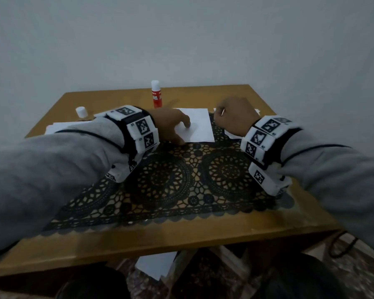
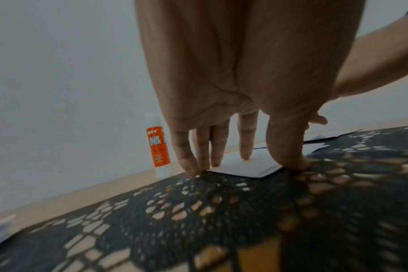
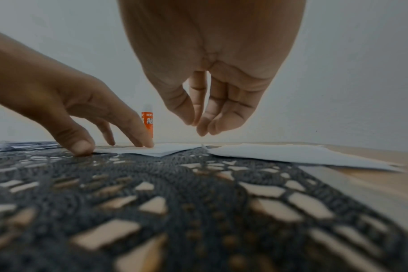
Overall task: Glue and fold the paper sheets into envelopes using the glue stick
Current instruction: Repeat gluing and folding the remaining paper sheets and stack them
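Reaching forward over the mat (image 1: pixel 171 182), left hand (image 1: pixel 171 126) presses straight, spread fingers (image 2: pixel 245 145) on the sheet (image 1: pixel 200 125); right hand (image 1: pixel 235 115) hovers beside it, fingers loosely curled, empty; glue stick (image 1: pixel 156 94) upright behind.

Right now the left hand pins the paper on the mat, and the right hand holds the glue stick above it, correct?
Not quite. The left hand does pin the paper, but the right hand holds nothing; the right wrist view shows the glue stick standing capped by the wall.
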### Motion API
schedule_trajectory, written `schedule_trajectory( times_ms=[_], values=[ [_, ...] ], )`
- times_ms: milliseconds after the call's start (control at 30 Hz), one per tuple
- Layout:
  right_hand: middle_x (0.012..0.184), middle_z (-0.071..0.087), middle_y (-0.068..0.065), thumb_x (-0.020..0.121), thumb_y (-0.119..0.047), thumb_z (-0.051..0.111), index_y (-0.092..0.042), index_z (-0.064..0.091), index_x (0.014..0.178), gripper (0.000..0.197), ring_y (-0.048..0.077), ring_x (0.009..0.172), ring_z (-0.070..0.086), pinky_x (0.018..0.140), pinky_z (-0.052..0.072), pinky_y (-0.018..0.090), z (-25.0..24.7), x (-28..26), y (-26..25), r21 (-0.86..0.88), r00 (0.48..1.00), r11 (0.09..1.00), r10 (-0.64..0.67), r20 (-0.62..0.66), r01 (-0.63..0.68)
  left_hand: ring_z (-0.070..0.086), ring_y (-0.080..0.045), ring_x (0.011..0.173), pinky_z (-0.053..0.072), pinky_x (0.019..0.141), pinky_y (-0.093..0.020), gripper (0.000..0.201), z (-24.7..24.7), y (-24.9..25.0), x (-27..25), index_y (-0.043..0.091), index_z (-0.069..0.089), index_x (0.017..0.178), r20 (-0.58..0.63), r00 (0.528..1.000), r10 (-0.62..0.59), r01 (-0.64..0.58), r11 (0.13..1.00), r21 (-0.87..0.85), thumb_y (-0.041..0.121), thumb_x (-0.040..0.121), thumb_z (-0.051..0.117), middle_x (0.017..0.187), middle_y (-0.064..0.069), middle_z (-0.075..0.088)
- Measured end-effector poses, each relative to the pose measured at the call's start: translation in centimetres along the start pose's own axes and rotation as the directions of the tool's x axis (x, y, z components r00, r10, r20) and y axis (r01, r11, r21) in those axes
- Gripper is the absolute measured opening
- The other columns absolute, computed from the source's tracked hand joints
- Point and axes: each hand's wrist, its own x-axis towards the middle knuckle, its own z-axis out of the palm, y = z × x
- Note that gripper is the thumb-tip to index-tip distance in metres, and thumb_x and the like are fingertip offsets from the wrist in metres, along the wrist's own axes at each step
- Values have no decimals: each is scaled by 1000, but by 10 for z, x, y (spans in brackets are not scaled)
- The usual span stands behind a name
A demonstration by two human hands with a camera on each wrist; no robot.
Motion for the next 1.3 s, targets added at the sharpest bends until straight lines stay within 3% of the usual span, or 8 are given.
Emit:
schedule_trajectory(
  times_ms=[133, 333, 567, 700, 900, 1067, 1200, 1300],
  values=[
    [91, 69, 13, 87, -5, 53, 3, 69, 85, 18, 25, 81, 61, 66, 40, 25, 3, 3, 4, 22, 1000, 1000, -16, -11, 16, 53, -19, 112, 38, 88, -26, 43, -5, -6, 4, 22, 57, 124, -11, 999, 37, -37, 999, 8, 35, 85, 68, 128, -1, 56],
    [88, 67, 11, 86, -6, 54, 0, 67, 81, 15, 24, 80, 60, 65, 43, 27, 4, 3, 3, 39, 1000, 999, -9, -3, 9, 51, -12, 89, 39, 76, -26, 12, -3, -1, 2, 22, 63, 95, -49, 992, 113, -111, 993, 39, 31, 88, 63, 97, 6, 58],
    [92, 68, 8, 86, -5, 56, -4, 68, 85, 13, 18, 78, 56, 67, 40, 25, 1, 0, 0, 56, 998, 998, 3, 55, -6, 48, -14, 83, 36, 76, -27, 14, -2, 1, -3, 19, 62, 96, -41, 990, 134, -130, 989, 70, 30, 88, 65, 90, 6, 54],
    [96, 69, 6, 86, -6, 57, -6, 69, 86, 12, 15, 80, 55, 69, 39, 23, 1, 0, -2, 69, 996, 998, -7, 85, 1, 44, -12, 78, 27, 101, -35, 12, 0, 4, -5, 13, 64, 97, -79, 984, 159, -150, 982, 111, 21, 93, 56, 88, 4, 54],
    [93, 56, 0, 86, -13, 65, -12, 57, 90, 9, 17, 85, 52, 57, 36, 17, 1, -3, -2, 123, 986, 992, 12, 166, -33, 48, -18, 83, 34, 72, -25, 12, -2, -11, -2, 5, 55, 95, -201, 978, 55, -74, 994, -86, 15, 97, 48, 95, -8, 59],
    [92, 55, 1, 80, -31, 76, -16, 46, 96, 38, 19, 82, 52, 65, 37, 30, 5, -6, -2, 26, 962, 1000, 8, 273, -16, 51, -22, 79, 33, 65, -27, 10, 1, -19, -11, 11, 48, 85, -258, 962, 92, -122, 987, -101, 12, 95, 51, 84, -4, 55],
    [87, 54, 0, 78, -35, 78, -17, 45, 96, 41, 17, 79, 51, 58, 35, 28, 5, -6, 0, 16, 964, 999, 30, 266, -36, 51, -18, 73, 29, 58, -9, 11, 0, -25, -29, 12, 54, 86, -376, 909, 179, -217, 974, -60, 1, 86, 55, 80, 0, 57],
    [81, 51, -5, 78, -33, 78, -17, 46, 93, 39, 12, 72, 47, 55, 32, 26, 4, -7, -2, 25, 962, 999, 36, 269, -44, 54, -15, 73, 35, 64, -18, 21, 0, -30, -49, 15, 63, 97, -349, 909, 226, -255, 966, -36, 1, 83, 58, 82, 1, 63]
  ],
)
